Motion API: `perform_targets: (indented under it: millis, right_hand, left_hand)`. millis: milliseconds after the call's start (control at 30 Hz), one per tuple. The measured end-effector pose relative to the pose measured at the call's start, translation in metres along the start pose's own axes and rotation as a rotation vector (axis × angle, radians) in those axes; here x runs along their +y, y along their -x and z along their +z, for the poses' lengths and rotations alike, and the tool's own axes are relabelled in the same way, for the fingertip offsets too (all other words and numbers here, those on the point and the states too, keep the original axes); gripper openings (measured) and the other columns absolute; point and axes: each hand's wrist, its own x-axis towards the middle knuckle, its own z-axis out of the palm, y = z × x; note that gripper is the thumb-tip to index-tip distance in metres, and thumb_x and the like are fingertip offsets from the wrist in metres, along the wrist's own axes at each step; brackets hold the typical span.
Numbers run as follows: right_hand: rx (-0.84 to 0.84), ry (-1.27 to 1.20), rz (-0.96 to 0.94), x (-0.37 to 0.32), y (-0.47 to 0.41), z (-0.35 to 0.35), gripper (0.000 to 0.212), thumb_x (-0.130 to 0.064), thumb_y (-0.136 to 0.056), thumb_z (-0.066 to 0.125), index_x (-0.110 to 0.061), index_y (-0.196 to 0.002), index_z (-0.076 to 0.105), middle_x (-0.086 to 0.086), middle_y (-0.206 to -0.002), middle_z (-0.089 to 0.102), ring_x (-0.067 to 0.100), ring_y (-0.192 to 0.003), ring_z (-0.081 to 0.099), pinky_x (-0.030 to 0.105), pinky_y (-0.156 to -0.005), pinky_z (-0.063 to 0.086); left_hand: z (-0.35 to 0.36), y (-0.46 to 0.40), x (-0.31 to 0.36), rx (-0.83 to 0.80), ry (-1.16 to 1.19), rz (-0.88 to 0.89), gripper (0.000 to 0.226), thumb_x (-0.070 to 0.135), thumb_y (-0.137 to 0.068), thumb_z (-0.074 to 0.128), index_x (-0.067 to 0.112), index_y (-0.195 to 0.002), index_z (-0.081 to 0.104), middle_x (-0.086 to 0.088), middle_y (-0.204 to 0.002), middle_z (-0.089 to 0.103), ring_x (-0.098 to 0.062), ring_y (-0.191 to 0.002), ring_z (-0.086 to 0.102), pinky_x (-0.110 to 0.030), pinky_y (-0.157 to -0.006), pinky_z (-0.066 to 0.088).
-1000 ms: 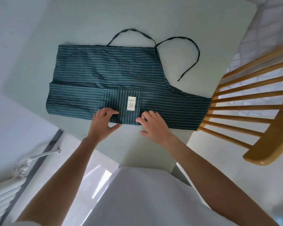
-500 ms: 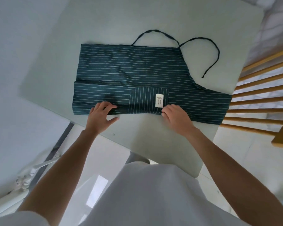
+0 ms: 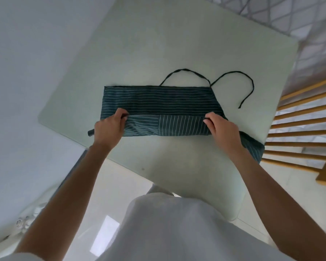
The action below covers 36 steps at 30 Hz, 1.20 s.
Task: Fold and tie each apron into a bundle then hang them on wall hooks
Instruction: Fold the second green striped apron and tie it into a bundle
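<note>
A dark green apron with thin white stripes [image 3: 158,100] lies across the pale table [image 3: 177,44], its near part folded over away from me. My left hand [image 3: 109,129] grips the folded edge at the left. My right hand [image 3: 222,129] grips the same fold at the right. The pocket panel with upright stripes [image 3: 181,125] faces up between my hands. Dark tie straps [image 3: 233,80] loop on the table beyond the apron. A strap end [image 3: 90,132] pokes out left of my left hand. The apron's right end [image 3: 256,149] hangs past the table corner.
A wooden slatted chair [image 3: 299,132] stands close at the right of the table. White walls close in the left side. A radiator [image 3: 24,221] sits low at the left. Pale floor tiles lie below the table's near edge.
Both hands have lifted the apron's near edge and folded it away from me over the cloth. The white label is now hidden. The apron looks narrower.
</note>
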Motion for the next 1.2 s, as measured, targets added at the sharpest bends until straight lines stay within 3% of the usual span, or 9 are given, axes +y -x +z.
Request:
perform_targets:
  millis: [67, 167, 367, 500, 733, 900, 1033, 1133, 1200]
  right_hand:
    - [-0.014, -0.062, 0.033, 0.007, -0.034, -0.005, 0.026, -0.033, -0.098, 0.044, -0.011, -0.102, 0.056, 0.001, -0.075, 0.062, 0.017, -0.057, 0.056, 0.028, -0.052, 0.042]
    - [-0.042, -0.194, 0.12, 0.02, -0.084, -0.003, 0.027, -0.032, -0.097, 0.047, -0.008, -0.107, 0.056, 0.006, -0.093, 0.067, 0.021, -0.078, 0.062, 0.034, -0.07, 0.049]
    - [-0.221, -0.172, 0.322, 0.048, -0.134, 0.037, 0.025, -0.022, -0.099, 0.045, -0.004, -0.113, 0.055, 0.017, -0.112, 0.059, 0.03, -0.1, 0.054, 0.037, -0.085, 0.042]
    - [-0.212, -0.035, 0.307, 0.051, -0.146, 0.049, 0.025, -0.024, -0.098, 0.046, -0.007, -0.111, 0.059, 0.015, -0.106, 0.062, 0.032, -0.094, 0.057, 0.042, -0.082, 0.044]
    - [-0.244, 0.253, 0.259, 0.048, -0.166, 0.063, 0.03, -0.032, -0.099, 0.043, -0.006, -0.108, 0.055, 0.017, -0.102, 0.061, 0.034, -0.093, 0.055, 0.039, -0.078, 0.038]
    - [-0.176, 0.192, 0.257, 0.051, -0.158, 0.061, 0.033, -0.035, -0.096, 0.047, -0.007, -0.111, 0.053, 0.015, -0.104, 0.061, 0.031, -0.095, 0.055, 0.039, -0.083, 0.037]
    - [-0.017, -0.054, 0.239, 0.055, -0.11, 0.039, 0.03, -0.028, -0.09, 0.059, -0.012, -0.114, 0.055, 0.009, -0.112, 0.059, 0.027, -0.103, 0.053, 0.038, -0.09, 0.038]
    - [0.12, -0.006, 0.363, 0.064, -0.049, 0.023, 0.032, -0.027, -0.084, 0.068, -0.011, -0.109, 0.056, 0.01, -0.107, 0.058, 0.028, -0.1, 0.051, 0.038, -0.086, 0.041]
    - [0.135, 0.054, 0.476, 0.068, -0.011, 0.022, 0.038, -0.028, -0.078, 0.074, -0.009, -0.105, 0.056, 0.013, -0.105, 0.057, 0.031, -0.097, 0.051, 0.04, -0.083, 0.041]
  left_hand:
    - [-0.007, -0.03, 0.0, 0.016, -0.031, -0.005, 0.025, 0.028, -0.1, 0.04, 0.01, -0.11, 0.054, -0.008, -0.068, 0.06, -0.026, -0.053, 0.05, -0.032, -0.057, 0.036]
    - [-0.01, -0.078, -0.002, 0.017, -0.073, 0.019, 0.025, 0.03, -0.1, 0.042, 0.014, -0.111, 0.058, -0.011, -0.08, 0.067, -0.031, -0.066, 0.062, -0.032, -0.058, 0.038]
    - [0.018, -0.142, -0.007, -0.096, -0.018, 0.013, 0.024, 0.025, -0.099, 0.043, 0.017, -0.113, 0.06, -0.005, -0.104, 0.066, -0.026, -0.09, 0.061, -0.037, -0.069, 0.05]
    - [0.041, -0.154, -0.014, -0.137, -0.012, -0.032, 0.027, 0.026, -0.1, 0.04, 0.015, -0.113, 0.061, -0.005, -0.105, 0.066, -0.025, -0.089, 0.061, -0.034, -0.069, 0.048]
    - [0.052, -0.161, -0.025, -0.04, 0.03, -0.065, 0.024, 0.028, -0.093, 0.052, 0.013, -0.104, 0.068, -0.003, -0.102, 0.068, -0.024, -0.085, 0.063, -0.031, -0.069, 0.046]
    - [0.057, -0.158, -0.009, 0.004, 0.014, -0.071, 0.02, 0.015, -0.089, 0.057, 0.015, -0.109, 0.061, -0.005, -0.111, 0.062, -0.026, -0.104, 0.056, -0.04, -0.093, 0.041]
    - [0.059, -0.148, 0.048, 0.093, 0.14, 0.15, 0.021, 0.01, -0.087, 0.058, 0.015, -0.107, 0.062, -0.003, -0.109, 0.063, -0.023, -0.103, 0.057, -0.037, -0.093, 0.043]
    - [0.069, -0.133, 0.112, -0.053, 0.232, 0.326, 0.024, 0.019, -0.089, 0.058, 0.017, -0.113, 0.061, -0.002, -0.114, 0.062, -0.021, -0.11, 0.054, -0.038, -0.098, 0.041]
    - [0.08, -0.123, 0.147, -0.184, 0.226, 0.392, 0.036, 0.03, -0.091, 0.055, 0.019, -0.125, 0.054, -0.002, -0.128, 0.054, -0.02, -0.122, 0.046, -0.04, -0.105, 0.036]
